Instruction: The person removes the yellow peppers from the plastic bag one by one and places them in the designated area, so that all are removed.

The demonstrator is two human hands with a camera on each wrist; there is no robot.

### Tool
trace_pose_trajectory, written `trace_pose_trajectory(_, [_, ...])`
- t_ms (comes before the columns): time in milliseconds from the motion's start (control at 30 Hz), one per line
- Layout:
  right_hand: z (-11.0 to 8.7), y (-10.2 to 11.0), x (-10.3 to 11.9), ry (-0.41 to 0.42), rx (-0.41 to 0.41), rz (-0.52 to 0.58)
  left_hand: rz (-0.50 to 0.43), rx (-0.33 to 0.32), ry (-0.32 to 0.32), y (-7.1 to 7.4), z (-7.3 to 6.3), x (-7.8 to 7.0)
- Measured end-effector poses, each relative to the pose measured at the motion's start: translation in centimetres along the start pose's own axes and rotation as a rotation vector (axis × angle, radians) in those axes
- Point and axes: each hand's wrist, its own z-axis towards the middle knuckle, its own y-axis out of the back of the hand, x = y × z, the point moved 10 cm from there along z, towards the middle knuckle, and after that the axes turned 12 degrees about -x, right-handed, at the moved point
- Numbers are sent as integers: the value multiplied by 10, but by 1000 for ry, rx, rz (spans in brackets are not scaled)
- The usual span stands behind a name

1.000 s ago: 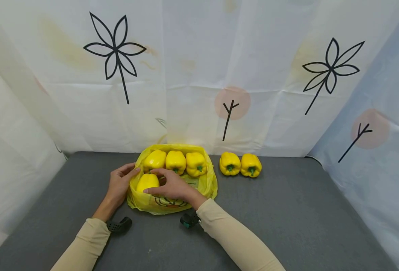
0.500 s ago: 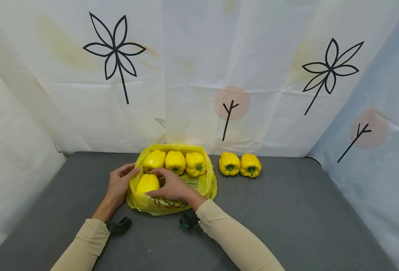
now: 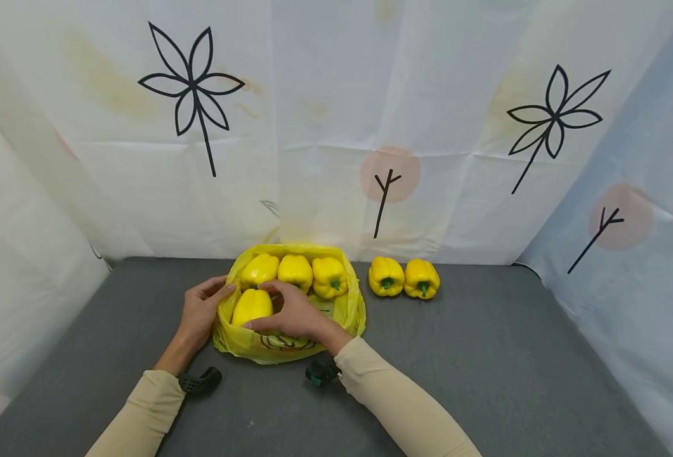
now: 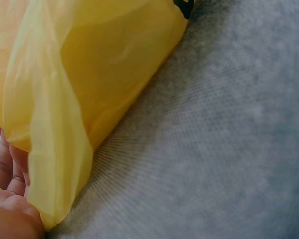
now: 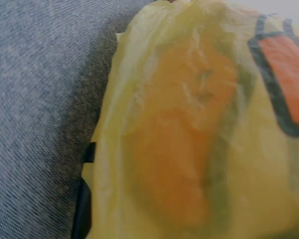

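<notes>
Yellow and glossy, the front pepper (image 3: pixel 252 308) sits in the near left part of the thin plastic bag (image 3: pixel 356 311), ahead of a row of three peppers (image 3: pixel 295 271). The right hand (image 3: pixel 295 311) reaches inside and grips its right side, thumb toward the near side, fingers toward the far side. The left hand (image 3: pixel 199 311) pinches the bag's left rim, steadying the wall.

The pepper should handle as light for its bulk and firm, but hollow: a hard squeeze could crack or dent it, and the waxy skin may slip under dry fingertips. A broad hold across the widest part of the body looks safer than pulling on the stem, which could snap. The bag is limp film that probably gives no support and can snag, so its rim is best kept held apart.

Against the frame half a second ago, the front pepper and the right hand have shifted slightly right and the pepper's top stands a touch higher. The left hand, the row inside and the pair of peppers (image 3: pixel 385 277) on the grey counter (image 3: pixel 484 362), right of the bag, look unchanged.
</notes>
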Motion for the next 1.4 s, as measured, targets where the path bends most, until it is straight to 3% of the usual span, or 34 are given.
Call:
trace_pose_trajectory(433, [-7, 17, 9, -25, -56, 42, 18, -8, -9, 2, 1, 0])
trace_pose_trajectory(833, [-15, 32, 15, -11, -83, 133, 5, -12, -19, 2, 1, 1])
trace_pose_trajectory(1400, [-29, 57, 21, 21, -117, 169, 56, -27, -18, 2, 2, 3])
